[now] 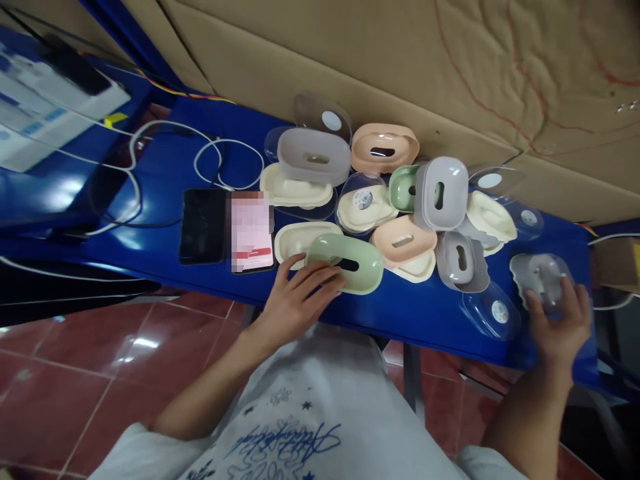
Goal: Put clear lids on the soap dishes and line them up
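My left hand [306, 293] has its fingers over the left end of a green oval plastic box with a slot [367, 270], seeming to grip it. That box overlaps a cream oval tray [290, 241]. At the right end of the table, my right hand [560, 327] is closed around a grey wavy-edged tray [525, 272] with a clear lid on or over it. A clear lid with a round white label [493, 313] lies just left of it. Near the middle are a peach slotted box [404, 237] and a small grey slotted box [459, 260].
More boxes stand behind: a grey one [315, 150], a peach one [385, 143] and an upended grey one [445, 190], among cream trays and clear lids. Two phones, one dark [203, 227], one lit [250, 230], lie left. White cables [230, 143] loop across the blue table [150, 247].
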`<action>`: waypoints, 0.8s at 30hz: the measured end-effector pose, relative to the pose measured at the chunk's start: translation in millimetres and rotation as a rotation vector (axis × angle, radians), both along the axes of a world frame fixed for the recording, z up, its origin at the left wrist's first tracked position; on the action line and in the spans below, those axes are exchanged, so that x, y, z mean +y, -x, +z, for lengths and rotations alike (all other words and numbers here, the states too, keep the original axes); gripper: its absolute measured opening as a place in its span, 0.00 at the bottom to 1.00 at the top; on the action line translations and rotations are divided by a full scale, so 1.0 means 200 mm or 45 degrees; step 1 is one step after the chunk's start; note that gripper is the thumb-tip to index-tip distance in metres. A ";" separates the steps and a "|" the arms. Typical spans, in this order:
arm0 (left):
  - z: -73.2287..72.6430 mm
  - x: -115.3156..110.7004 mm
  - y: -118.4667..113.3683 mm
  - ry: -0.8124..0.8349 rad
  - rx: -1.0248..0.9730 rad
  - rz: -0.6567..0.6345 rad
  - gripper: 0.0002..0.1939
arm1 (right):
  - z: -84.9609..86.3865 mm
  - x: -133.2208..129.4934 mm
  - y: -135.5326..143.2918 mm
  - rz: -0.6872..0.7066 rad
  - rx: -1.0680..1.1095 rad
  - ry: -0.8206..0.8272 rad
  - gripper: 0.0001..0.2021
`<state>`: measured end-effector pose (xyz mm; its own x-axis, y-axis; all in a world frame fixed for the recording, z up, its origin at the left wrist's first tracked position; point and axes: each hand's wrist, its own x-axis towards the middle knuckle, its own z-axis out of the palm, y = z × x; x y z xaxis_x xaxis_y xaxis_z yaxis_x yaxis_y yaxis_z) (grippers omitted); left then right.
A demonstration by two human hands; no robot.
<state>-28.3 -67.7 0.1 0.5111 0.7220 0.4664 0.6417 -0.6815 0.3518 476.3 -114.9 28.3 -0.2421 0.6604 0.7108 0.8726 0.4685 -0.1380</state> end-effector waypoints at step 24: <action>-0.10 -0.07 0.01 0.287 -0.007 0.020 0.36 | -0.12 0.06 1.11 0.392 0.256 0.641 0.21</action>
